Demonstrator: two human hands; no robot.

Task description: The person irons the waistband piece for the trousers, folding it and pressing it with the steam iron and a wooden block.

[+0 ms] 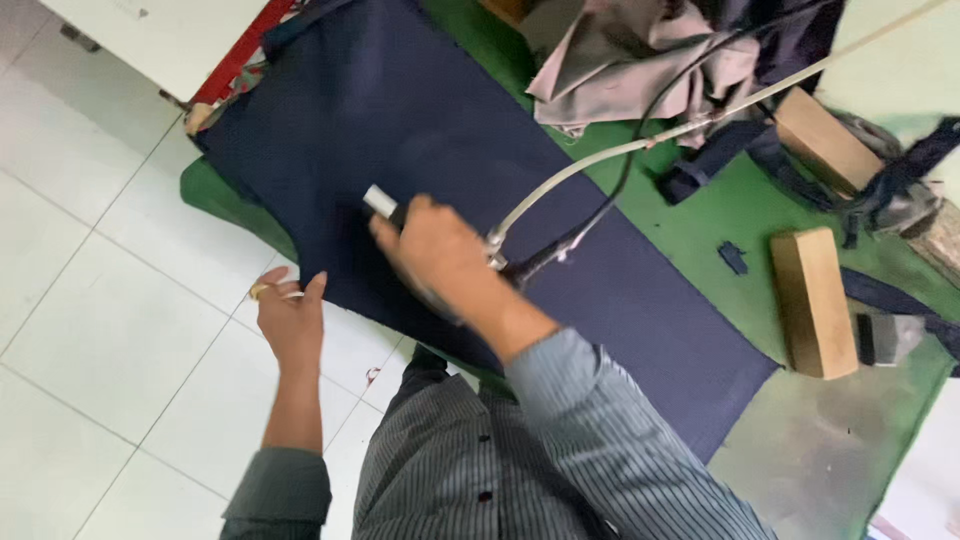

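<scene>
There was one large navy cloth [470, 150] on the green tabletop [740, 205], two wooden blocks [812, 300] [825, 140], one heap of grey-pink fabric [640, 55], and two hands, left [292, 318] and right [440, 255].

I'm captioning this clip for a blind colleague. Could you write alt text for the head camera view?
Seen from above, a person's right hand grips the handle of an iron, hose and cable attached, on a dark navy cloth spread over a green padded table. The left hand holds the cloth's near edge. Wooden blocks and heaped fabric lie farther along the table.
</scene>
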